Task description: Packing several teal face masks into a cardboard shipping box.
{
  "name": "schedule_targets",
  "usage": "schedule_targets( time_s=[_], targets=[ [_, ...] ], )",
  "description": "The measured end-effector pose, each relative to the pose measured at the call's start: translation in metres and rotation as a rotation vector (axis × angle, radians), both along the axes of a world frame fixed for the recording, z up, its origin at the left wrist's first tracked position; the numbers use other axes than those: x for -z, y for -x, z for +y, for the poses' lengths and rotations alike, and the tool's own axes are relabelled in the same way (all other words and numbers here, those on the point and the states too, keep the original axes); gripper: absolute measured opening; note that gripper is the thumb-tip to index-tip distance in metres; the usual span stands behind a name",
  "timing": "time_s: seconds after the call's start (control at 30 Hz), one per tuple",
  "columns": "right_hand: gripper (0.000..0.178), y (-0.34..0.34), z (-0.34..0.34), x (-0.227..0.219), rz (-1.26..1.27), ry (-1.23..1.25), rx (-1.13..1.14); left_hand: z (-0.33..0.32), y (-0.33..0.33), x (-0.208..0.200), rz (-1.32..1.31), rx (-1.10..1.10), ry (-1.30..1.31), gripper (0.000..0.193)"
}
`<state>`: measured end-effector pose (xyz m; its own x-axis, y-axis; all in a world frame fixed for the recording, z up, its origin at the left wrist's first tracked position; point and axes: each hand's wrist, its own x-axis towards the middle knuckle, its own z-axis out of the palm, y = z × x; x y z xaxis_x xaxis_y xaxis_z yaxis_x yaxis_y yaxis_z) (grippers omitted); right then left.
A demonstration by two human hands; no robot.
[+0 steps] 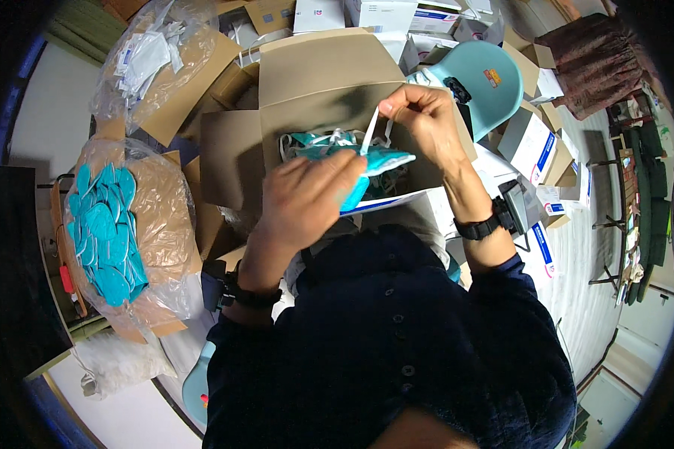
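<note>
Over an open cardboard box [232, 161], my left hand [307, 194] is closed on a teal face mask [388, 160] with a pale edge. My right hand [427, 123], raised to the right of it, pinches a white strap [371, 131]. The strap runs taut from the mask up to my right fingertips. My left fingers cover part of the mask, and their tips are partly hidden. Below my hands, inside the box, lie more teal masks [314, 139] with white straps in a loose heap.
To the left, a plastic-lined carton [168, 232] holds a pile of teal mask pieces [105, 228]. A clear bag [146, 63] of white pieces sits at the far left. A light blue chair [479, 82] stands behind the box, and white cartons [528, 146] crowd the right.
</note>
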<state>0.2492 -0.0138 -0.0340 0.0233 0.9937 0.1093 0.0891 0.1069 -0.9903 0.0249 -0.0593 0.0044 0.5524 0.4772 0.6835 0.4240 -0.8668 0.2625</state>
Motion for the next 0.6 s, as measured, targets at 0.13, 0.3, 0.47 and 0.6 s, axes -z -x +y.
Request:
schedule_targets(
  time_s=[0.13, 0.3, 0.47, 0.6],
  targets=[
    [0.005, -0.014, 0.009, -0.004, -0.321, 0.038, 0.046, -0.023, 0.001, -0.011, 0.017, 0.08, -0.156, 0.023],
    [0.032, -0.008, -0.003, -0.026, -0.468, -0.167, -0.213, -0.021, 0.009, -0.011, 0.04, 0.07, -0.019, 0.02],
    [0.027, 0.025, -0.02, -0.029, 0.065, -0.003, -0.675, -0.007, 0.004, 0.009, -0.111, 0.127, -0.008, 0.02],
    [0.009, 0.034, -0.018, -0.017, 0.012, -0.054, -0.721, -0.005, 0.004, 0.0, -0.268, 0.118, 0.177, 0.013]
  ],
)
